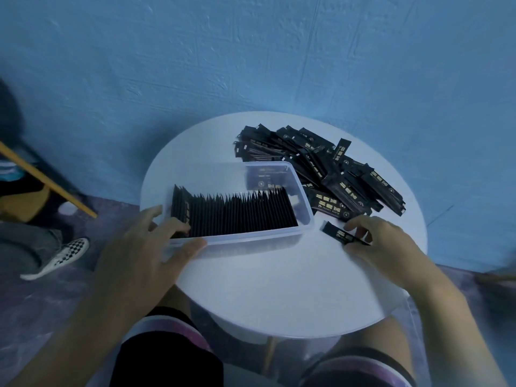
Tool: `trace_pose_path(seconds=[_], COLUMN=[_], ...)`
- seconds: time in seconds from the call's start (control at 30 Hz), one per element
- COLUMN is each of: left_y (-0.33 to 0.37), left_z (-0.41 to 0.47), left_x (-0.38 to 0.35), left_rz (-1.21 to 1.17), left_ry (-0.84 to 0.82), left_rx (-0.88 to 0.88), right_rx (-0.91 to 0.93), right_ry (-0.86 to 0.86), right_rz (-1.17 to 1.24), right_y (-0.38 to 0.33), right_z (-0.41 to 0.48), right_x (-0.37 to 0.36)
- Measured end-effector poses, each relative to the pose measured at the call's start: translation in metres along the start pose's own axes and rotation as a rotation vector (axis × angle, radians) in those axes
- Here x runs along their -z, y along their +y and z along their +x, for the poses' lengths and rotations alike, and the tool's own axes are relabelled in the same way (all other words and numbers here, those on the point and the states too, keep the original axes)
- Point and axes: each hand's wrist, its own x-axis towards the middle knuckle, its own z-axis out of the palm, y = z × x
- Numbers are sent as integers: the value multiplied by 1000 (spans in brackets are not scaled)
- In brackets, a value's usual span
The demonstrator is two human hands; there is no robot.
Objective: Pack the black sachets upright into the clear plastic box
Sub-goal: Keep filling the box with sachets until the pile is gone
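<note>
Your left hand (148,247) lies spread and relaxed over the near left corner of the clear plastic box (251,239). Its thumb runs along the near rim, and its fingertips rest against the upright row of sachets (237,213) that fills most of the box. A gap shows at the right end. Your right hand (382,244) pinches a single sachet (339,234) by its near end, low over the tabletop (279,289) just right of the box. The loose pile (321,166) lies beyond, against the box's far right side. The sachet is probably light, thin, floppy and slick. Take it mid-length across the flat faces so it goes in edge-down without buckling.
</note>
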Motion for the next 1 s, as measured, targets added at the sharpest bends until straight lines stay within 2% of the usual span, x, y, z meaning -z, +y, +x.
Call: trace_pose_path(seconds=[0.2, 0.33, 0.53, 0.77, 0.83, 0.93, 1.0], left_y=[-2, -2, -1, 0, 2, 5, 8], left_z=[0, 1, -1, -3, -4, -7, -9], left_x=[-1, -2, 0, 1, 1, 0, -2], left_rz=[0, -4, -5, 17, 22, 18, 0], left_ry=[3, -8, -17, -22, -19, -14, -18], left_rx=[-24, -18, -17, -7, -13, -3, 7], right_rx=[7, 40, 70, 53, 60, 124, 204], right_ry=[-32, 67, 105, 100, 186, 301, 226], right_rz=[128, 256, 147, 246, 347, 726, 989], right_y=[-8, -18, -30, -30, -36, -70, -109], right_z=[13, 30, 49, 51, 50, 40, 32], right_x=[2, 8, 0, 4, 13, 30, 34])
